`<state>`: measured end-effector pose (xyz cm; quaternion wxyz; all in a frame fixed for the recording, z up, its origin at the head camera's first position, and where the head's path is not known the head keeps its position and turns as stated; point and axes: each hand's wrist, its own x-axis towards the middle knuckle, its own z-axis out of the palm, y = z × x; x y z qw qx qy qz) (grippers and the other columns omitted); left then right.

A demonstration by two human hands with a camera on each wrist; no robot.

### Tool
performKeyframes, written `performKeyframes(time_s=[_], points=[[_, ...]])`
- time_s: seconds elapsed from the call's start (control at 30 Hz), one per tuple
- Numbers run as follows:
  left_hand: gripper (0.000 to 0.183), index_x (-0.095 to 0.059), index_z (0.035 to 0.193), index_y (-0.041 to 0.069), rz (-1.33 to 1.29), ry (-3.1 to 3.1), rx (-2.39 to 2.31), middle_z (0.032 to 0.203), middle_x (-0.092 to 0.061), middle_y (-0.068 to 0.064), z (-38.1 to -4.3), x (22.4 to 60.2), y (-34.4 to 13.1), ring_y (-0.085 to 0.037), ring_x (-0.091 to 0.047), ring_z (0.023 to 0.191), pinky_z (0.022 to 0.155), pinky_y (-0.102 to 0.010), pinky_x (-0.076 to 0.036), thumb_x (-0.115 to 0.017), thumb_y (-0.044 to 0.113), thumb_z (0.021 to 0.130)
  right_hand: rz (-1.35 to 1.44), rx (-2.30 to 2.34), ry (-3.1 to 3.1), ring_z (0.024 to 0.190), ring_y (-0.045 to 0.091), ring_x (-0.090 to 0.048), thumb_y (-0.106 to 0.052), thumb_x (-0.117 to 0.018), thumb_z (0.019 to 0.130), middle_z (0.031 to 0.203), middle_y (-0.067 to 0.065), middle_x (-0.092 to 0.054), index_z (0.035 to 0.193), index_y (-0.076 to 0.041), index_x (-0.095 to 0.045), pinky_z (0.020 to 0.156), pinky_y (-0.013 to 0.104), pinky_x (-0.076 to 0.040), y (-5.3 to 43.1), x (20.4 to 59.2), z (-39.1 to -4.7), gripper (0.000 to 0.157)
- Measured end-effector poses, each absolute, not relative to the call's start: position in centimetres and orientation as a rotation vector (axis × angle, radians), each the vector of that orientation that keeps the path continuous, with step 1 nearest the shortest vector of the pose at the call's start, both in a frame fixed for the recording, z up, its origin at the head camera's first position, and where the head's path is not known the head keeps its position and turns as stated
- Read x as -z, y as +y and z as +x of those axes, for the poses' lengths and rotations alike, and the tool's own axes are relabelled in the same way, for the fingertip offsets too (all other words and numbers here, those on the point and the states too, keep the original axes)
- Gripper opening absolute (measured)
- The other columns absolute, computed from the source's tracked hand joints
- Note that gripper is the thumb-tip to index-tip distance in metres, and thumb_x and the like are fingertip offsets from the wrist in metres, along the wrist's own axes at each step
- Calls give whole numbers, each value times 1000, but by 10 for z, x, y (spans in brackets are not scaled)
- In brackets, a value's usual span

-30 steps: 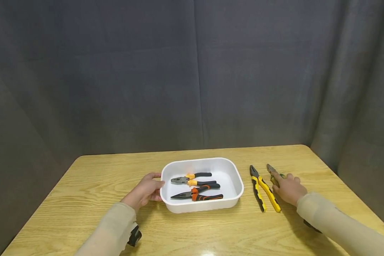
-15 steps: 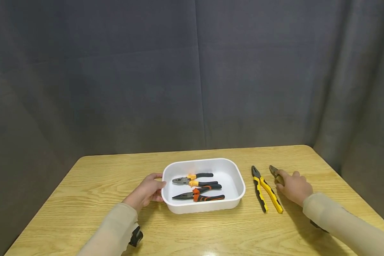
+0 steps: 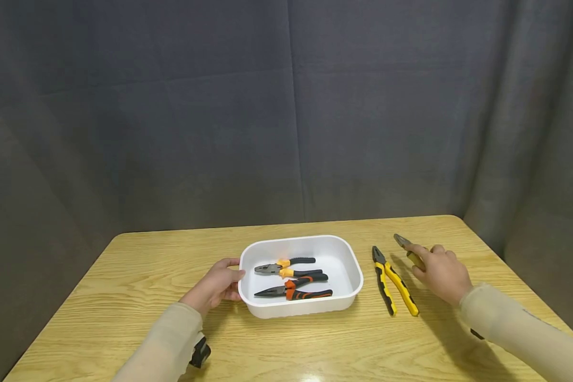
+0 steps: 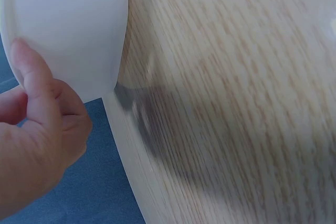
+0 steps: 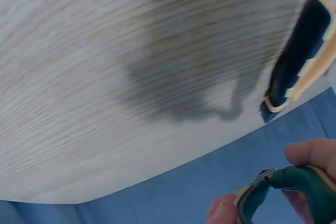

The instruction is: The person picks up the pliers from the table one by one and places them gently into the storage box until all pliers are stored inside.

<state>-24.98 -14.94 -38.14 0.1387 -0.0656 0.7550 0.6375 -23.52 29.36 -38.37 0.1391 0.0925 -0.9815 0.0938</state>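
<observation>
Here, two pairs of pliers lie inside the white tray (image 3: 305, 309): yellow-and-black pliers (image 3: 286, 272) farther back, orange-and-black pliers (image 3: 291, 289) nearer me, noses leftward. My left hand (image 3: 218, 284) grips the tray's left end, thumb at the rim. My right hand (image 3: 443, 273) holds green-handled pliers (image 5: 302, 179) raised above the table (image 3: 148, 265), right of the tray. Between them, long yellow pliers (image 3: 395, 279) rest on the wood, handles spread towards me. A broad stretch of tabletop runs from my left hand to the left edge; the far edge nears the dark cloth curtain (image 3: 219, 116). The tray is smooth and round-cornered, the tabletop streaky-grained.
</observation>
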Motion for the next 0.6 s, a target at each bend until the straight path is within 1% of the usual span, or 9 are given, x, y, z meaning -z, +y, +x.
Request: performKeyframes(time_s=[0.17, 0.3, 0.43, 0.6], points=[[44, -35, 140, -8, -193, 2185, -1834, 77, -56, -10, -251, 381, -150, -12, -53, 55, 45, -18, -50, -47, 1, 99, 287, -308, -2837, 64, 29, -47, -14, -70, 88, 86, 20, -52, 128, -9, -57, 40, 34, -40, 286, 375, -229, 43], [45, -34, 140, -8, -193, 2188, -1834, 75, -55, -10, -251, 381, -150, -12, -53, 54, 44, -18, -50, -47, 1, 99, 322, -354, -2801, 62, 26, -45, -13, -68, 88, 84, 19, -52, 129, -9, -57, 40, 30, -36, 280, 367, -229, 42], [45, -33, 140, -9, -186, 2186, -1839, 75, -55, -10, -250, 381, -150, -12, -53, 54, 44, -17, -50, -47, 1, 99, 357, -353, -2774, 61, 25, -44, -12, -67, 88, 83, 17, -51, 129, -10, -57, 40, 29, -36, 274, 359, -228, 42], [45, -33, 140, -9, -178, 2188, -1835, 75, -55, -10, -250, 381, -150, -12, -53, 54, 44, -17, -50, -47, 1, 99, 405, -310, -2771, 63, 25, -45, -13, -68, 88, 83, 16, -51, 128, -12, -55, 40, 30, -37, 265, 352, -225, 42]])
